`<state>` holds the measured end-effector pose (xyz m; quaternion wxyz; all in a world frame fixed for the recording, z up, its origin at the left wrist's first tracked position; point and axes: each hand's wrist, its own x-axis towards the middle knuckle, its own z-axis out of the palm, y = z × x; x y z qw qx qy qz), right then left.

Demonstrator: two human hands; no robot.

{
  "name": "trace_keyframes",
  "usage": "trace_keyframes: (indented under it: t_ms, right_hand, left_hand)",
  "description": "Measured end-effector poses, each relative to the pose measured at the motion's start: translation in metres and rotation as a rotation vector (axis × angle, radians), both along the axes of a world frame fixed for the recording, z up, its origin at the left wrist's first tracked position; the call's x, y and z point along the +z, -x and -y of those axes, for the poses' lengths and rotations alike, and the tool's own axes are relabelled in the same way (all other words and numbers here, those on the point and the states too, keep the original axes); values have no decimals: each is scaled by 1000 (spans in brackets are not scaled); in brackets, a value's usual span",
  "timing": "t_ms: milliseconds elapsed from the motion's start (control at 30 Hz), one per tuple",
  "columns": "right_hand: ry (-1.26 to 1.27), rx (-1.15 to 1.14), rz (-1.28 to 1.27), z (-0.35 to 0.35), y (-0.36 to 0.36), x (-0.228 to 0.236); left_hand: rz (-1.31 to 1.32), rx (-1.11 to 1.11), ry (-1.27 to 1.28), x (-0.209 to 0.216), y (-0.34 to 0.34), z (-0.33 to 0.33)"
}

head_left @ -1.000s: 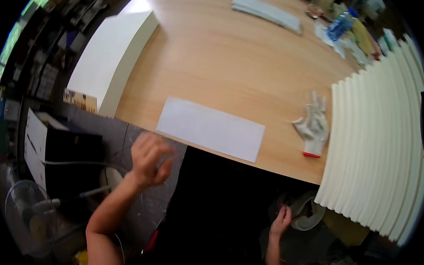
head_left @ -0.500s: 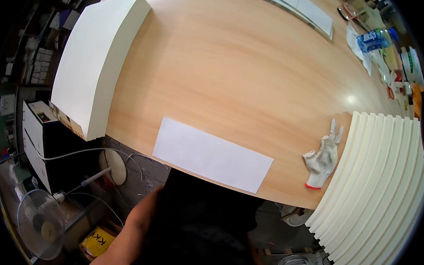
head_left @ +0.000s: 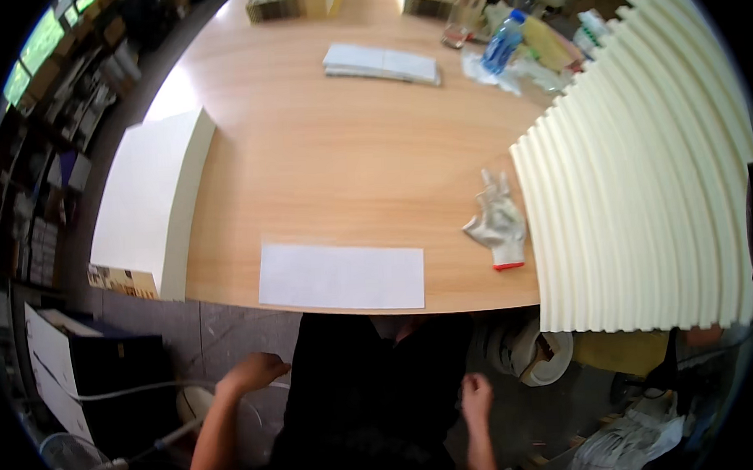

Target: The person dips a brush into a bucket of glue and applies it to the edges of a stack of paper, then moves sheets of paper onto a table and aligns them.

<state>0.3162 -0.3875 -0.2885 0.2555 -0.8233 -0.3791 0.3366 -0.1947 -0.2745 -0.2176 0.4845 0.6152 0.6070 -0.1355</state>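
Note:
Both hands are below the table's near edge, on either side of my dark-clothed lap. My left hand is loosely closed, its fingers curled toward my leg, and nothing shows in it. My right hand is curled into a loose fist with no object visible. Nearest to them on the table lies a blank white rectangular sheet, flat along the front edge. To its right rests a whitish work glove with a red cuff, lying beside a tall stack of cream ridged pieces.
A thick white stack stands at the table's left edge. Farther back lie a low white stack, a blue-capped bottle and a drinking glass. A fan and a black-and-white box stand lower left.
My view has turned, bringing the table's far end into sight. Both hands now show beside my lap; before, only part of my left arm was visible. The sheet and glove appear undisturbed.

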Motion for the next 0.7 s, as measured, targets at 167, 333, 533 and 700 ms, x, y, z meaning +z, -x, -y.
trace_keyframes:
  t_ms: [167,333,533,700]
  right_hand:
    - [-731,305,174,-155,39,194]
    - [-801,267,592,-259,50,189]
    - [-654,307,706,-268,59,167]
    - [-616,301,634,-271,61,166]
  left_hand:
    - [942,412,-495,172,-20,-119]
    - [645,317,-1082,185,-90,-313]
    - [194,62,-1291,141,-162,-487]
    - [166,-184,-1286,122,-206,-585]
